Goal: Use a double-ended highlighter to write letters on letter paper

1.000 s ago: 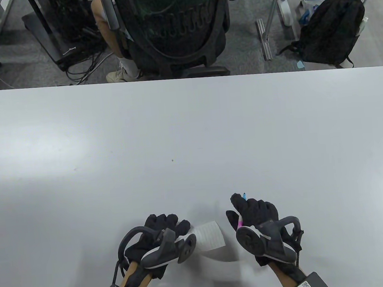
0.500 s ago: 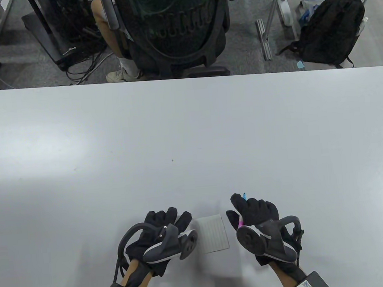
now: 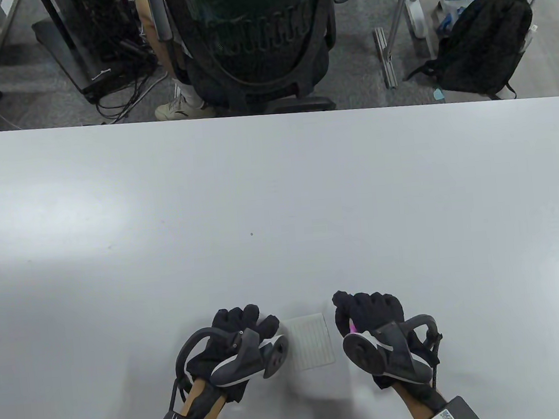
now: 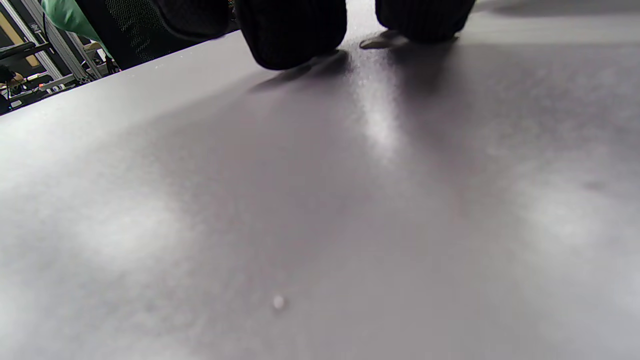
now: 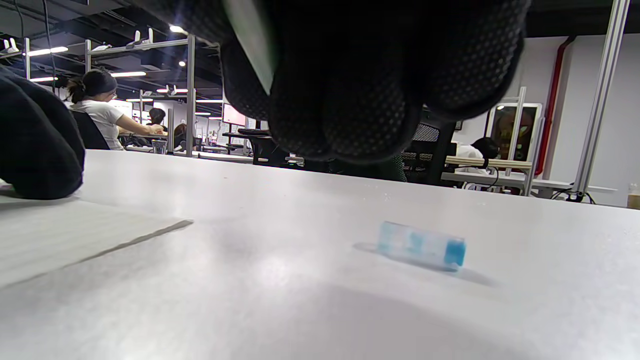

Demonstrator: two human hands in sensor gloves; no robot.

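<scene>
A small lined letter paper (image 3: 313, 341) lies flat on the white table (image 3: 278, 195) near its front edge, between my two hands. My left hand (image 3: 243, 320) rests to its left with straight fingers, the fingertips (image 4: 292, 35) down at the paper's left edge. My right hand (image 3: 366, 309) is just right of the paper, curled round the double-ended highlighter (image 3: 352, 328), of which only a pink bit shows. In the right wrist view the pen's pale barrel (image 5: 250, 45) runs through my fist. A translucent blue cap (image 5: 420, 246) lies on the table below that fist; the table view does not show it.
Past the table's far edge stand a black office chair (image 3: 254, 35) with a seated person's leg and shoe beside it, a computer tower with cables (image 3: 99, 49) and a black backpack (image 3: 484, 40) on the floor. Other desks and people show far off in the right wrist view.
The paper has turned from tilted to square and sits between the hands. The right hand has curled and dropped slightly; the blue tip that stuck out above its fingers no longer shows.
</scene>
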